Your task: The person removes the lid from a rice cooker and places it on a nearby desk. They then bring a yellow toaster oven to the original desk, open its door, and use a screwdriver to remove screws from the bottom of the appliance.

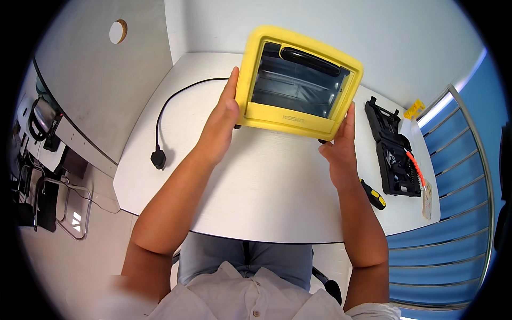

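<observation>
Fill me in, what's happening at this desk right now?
A seated person grips a small yellow toaster oven with both bare hands: the left hand on its left side, the right hand at its lower right corner. The oven sits on a white table, glass door facing up toward the camera. Its black power cord trails left, with the plug lying loose on the table. To the right lie an open black tool case and a black-and-yellow screwdriver, both untouched.

1 head-worn fisheye view, straight down, close over the white table [266, 186].
</observation>
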`<control>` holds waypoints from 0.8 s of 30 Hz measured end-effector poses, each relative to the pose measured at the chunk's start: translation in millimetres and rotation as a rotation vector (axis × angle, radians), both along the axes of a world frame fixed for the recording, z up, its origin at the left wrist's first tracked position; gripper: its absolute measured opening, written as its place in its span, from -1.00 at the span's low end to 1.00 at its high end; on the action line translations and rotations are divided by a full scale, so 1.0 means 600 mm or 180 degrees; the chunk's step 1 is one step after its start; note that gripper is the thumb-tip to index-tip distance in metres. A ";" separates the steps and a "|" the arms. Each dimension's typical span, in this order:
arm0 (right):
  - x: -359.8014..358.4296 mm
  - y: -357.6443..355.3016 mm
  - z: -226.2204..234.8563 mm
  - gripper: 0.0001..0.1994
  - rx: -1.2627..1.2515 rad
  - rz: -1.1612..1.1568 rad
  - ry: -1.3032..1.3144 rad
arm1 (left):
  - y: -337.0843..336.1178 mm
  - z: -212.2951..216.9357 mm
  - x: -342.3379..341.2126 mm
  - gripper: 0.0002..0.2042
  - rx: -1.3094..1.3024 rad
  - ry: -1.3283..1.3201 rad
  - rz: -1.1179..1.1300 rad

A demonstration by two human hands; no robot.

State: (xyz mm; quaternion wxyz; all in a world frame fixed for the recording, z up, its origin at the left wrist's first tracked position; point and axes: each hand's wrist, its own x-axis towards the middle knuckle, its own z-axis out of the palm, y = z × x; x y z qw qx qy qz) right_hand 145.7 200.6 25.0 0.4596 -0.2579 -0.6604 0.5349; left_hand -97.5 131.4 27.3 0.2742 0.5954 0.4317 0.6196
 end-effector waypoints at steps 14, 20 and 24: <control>0.005 -0.003 0.003 0.03 0.0295 -0.0218 0.0183 | -0.007 0.005 0.000 -0.07 0.0335 -0.0084 -0.0142; 0.005 -0.006 0.003 0.08 0.0538 -0.0077 0.0354 | -0.016 0.021 0.007 0.16 0.0374 -0.0186 0.0082; 0.007 -0.006 0.005 0.12 0.0517 -0.0100 0.0462 | -0.021 0.029 0.015 0.16 0.0640 -0.0275 0.0076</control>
